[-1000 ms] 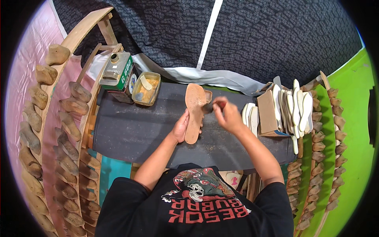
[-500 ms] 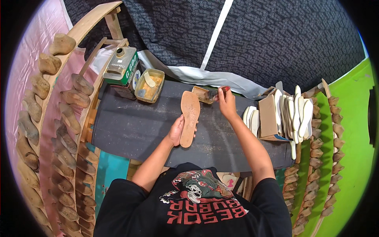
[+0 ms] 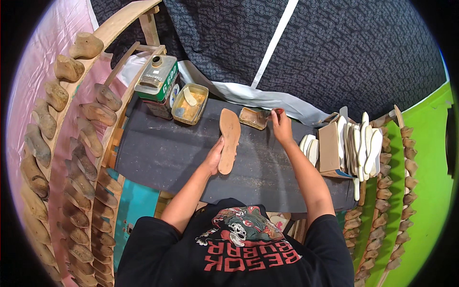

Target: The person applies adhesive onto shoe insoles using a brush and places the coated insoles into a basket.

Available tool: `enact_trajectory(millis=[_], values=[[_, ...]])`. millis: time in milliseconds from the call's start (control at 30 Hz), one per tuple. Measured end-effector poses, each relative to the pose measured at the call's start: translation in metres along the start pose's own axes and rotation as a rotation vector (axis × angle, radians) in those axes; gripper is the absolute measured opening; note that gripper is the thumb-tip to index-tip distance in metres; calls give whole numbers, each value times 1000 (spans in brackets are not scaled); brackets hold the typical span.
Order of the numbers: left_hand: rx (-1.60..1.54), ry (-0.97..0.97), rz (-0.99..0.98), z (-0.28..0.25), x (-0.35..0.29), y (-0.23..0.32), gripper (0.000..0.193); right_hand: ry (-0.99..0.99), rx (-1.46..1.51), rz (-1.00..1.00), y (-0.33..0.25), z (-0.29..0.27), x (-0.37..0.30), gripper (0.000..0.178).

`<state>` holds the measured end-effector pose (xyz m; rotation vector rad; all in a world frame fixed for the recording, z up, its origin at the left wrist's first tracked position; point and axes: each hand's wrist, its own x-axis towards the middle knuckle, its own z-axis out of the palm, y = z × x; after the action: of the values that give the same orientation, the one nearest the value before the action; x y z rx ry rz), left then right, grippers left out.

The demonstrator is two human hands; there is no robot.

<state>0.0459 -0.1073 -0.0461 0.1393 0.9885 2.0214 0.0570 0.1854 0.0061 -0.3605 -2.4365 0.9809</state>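
Over the last second our right hand (image 3: 281, 128) has left the tan insole (image 3: 229, 140) and travelled out to about one o'clock, where it now sits at the edge of the small brown glue tin (image 3: 253, 118). Its fingers are pressed together around what looks like a short brush handle, though the tip is too small to make out. The insole, which earlier stood lifted between both hands, now lies flat on the dark worktop (image 3: 162, 153), pointing toward twelve o'clock in the middle of our view. Our left hand (image 3: 214, 155) has stayed with it: the fingers lie spread along the insole's left edge near the heel, steadying it rather than gripping.

We judge that the work has passed from handling the insole to loading glue for it.

At eleven o'clock stand the green metal can (image 3: 157, 79) and the shallow yellow tray (image 3: 190, 103), untouched. At three o'clock a stack of pale insoles (image 3: 359, 146) leans by a cardboard box (image 3: 330, 148). Wooden shoe lasts (image 3: 86, 158) line the rack at nine o'clock.
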Motion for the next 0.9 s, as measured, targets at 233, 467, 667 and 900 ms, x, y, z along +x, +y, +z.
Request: enact_trajectory(millis=[233,467,667,900], values=[[-7,-12,24,14,22,12,53,17,319,-3,-65,-20,-3,22],[-188,-111,36,37,49,17,46,-122,401,-91,-126,-30,-39,17],[-309,-119,7,33,59,26,48,-146,234,-250,-154,-32,-81,13],[-245,-119,-9,44,53,25,48,37,352,-137,-127,-26,-43,11]])
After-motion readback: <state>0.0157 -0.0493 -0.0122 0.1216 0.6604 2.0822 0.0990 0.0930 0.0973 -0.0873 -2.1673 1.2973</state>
